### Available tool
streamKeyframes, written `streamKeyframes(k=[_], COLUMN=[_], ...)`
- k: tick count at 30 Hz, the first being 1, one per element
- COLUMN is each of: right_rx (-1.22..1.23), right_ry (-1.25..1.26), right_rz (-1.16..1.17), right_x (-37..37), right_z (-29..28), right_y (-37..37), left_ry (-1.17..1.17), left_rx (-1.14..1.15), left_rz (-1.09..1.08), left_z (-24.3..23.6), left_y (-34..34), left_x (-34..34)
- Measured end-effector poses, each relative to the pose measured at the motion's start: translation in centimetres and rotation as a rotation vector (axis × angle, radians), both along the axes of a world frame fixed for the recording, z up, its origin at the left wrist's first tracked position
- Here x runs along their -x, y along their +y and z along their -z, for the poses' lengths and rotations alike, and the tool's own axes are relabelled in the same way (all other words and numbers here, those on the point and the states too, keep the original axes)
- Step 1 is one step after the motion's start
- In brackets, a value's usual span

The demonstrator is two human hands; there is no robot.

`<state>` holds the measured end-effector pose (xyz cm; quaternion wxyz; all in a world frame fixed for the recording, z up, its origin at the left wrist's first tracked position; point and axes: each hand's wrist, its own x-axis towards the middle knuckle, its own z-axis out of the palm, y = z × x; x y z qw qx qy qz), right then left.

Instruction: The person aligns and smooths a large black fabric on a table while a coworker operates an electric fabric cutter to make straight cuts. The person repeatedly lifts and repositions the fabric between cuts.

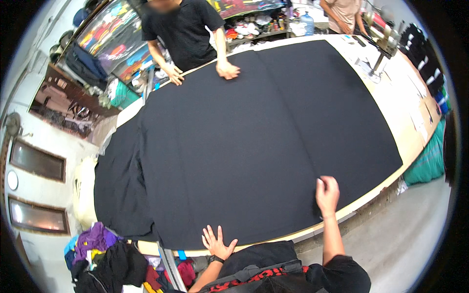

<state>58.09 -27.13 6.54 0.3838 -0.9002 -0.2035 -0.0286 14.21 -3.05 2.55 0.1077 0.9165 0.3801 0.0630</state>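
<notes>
A large sheet of black fabric (pixel 244 146) covers most of the pale wooden table (pixel 386 102), lying in folds at the left end and with a long crease right of centre. My left hand (pixel 217 244), wearing a dark wristwatch, lies spread on the fabric at the near edge. My right hand (pixel 327 195) is at the crease on the right, fingers curled down against the fabric; whether they hold anything is hidden. Across the table, a person in a black T-shirt has one hand (pixel 173 73) at the far edge and the other (pixel 227 69) on the fabric.
A machine on a stand (pixel 376 63) occupies the table's right end, near another person (pixel 342 17). Piled garments (pixel 105 254) and a metal rail (pixel 168 266) sit at near left. A green sack (pixel 425 156) is beside the right edge; shelves of goods (pixel 254 24) line the back.
</notes>
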Motion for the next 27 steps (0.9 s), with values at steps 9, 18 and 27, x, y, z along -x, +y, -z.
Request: streamKeyframes(k=[9,18,27], right_rx=[0.556,0.41,0.462], right_ry=[-0.162,-0.097,-0.372], right_rz=[-0.095,-0.579,-0.591], right_x=[1.7,33.3,35.5], right_z=[-0.5,1.1,2.6], right_y=[12.6,21.2,20.3], left_ry=[-0.408,-0.339,-0.729], left_rx=[0.285,0.192,0.252], left_rz=[-0.073,-0.995,-0.893], left_z=[-4.7,0.3,6.9], left_y=[4.0,25.7,33.1], left_x=[3.8,27.1,27.1])
